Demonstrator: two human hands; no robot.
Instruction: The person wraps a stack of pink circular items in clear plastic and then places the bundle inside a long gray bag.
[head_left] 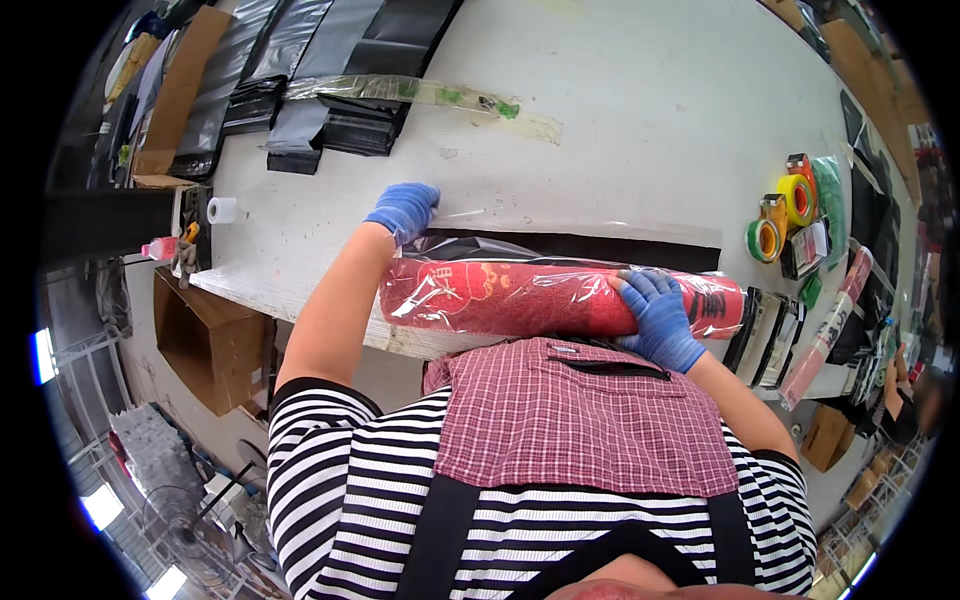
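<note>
A red rolled mat (pixel 540 300) in clear plastic wrap lies crosswise along the table's near edge, against my apron. My right hand (pixel 658 312), in a blue glove, grips the roll near its right end, with the thumb and fingers over the top. Beyond the roll stretches a black plastic bag (pixel 620 250), partly hidden beneath it. My left hand (pixel 405 212), also blue-gloved, is closed just past the roll's left end. A thin clear plastic strip (pixel 520 222) runs rightward from its fingers, above the black bag.
Stacked black and grey plastic bags (pixel 360 60) cover the table's far left. At the right sit tape dispensers (pixel 775 220) and another wrapped roll (pixel 828 325). A white tape roll (pixel 222 210) stands at the left edge. A cardboard box (pixel 215 345) is below the table.
</note>
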